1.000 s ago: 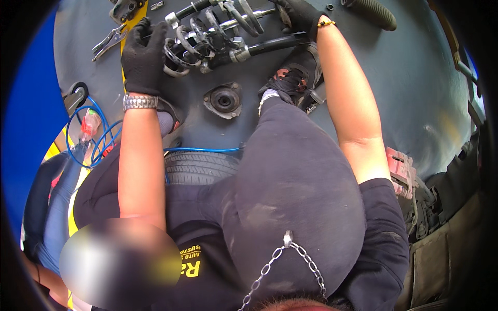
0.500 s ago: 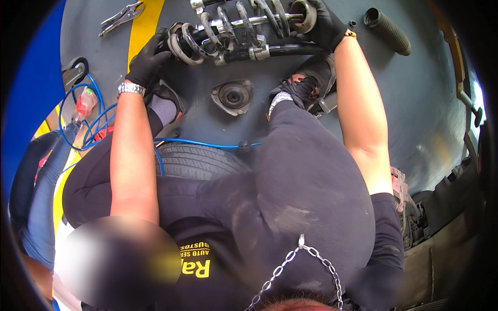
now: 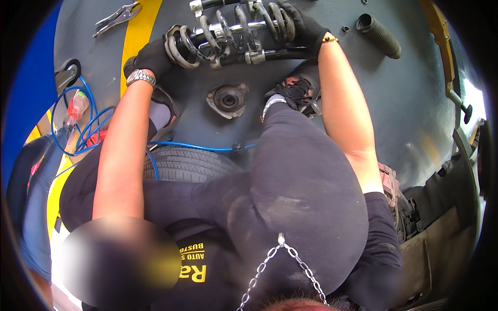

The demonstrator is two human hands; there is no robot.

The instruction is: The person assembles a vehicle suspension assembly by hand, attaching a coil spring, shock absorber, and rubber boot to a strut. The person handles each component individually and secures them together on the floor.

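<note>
A shock absorber strut with a grey coil spring (image 3: pixel 223 32) lies across in front of me, between my hands. Spring compressors (image 3: pixel 254 56) with black rods are clamped on the coils. My left hand (image 3: pixel 150 59), in a black glove, is closed around the strut's left end, which it largely hides. My right hand (image 3: pixel 303 30), also gloved, wraps the right end of the spring, covering the end piece there. On the floor below the strut lies a three-cornered strut mount (image 3: pixel 227 100) with a round dark centre.
A ribbed black dust boot (image 3: pixel 378 36) and a small nut (image 3: pixel 345 29) lie to the right. Locking pliers (image 3: pixel 116 18) are at the upper left. A blue hose (image 3: pixel 199 146) crosses a tyre (image 3: pixel 189 163) beside my legs. Another person's leg (image 3: pixel 33 171) is at the far left.
My right hand has moved left onto the spring's end, and the round end piece it held is now hidden. The left hand has shifted slightly downward along the strut's end.
</note>
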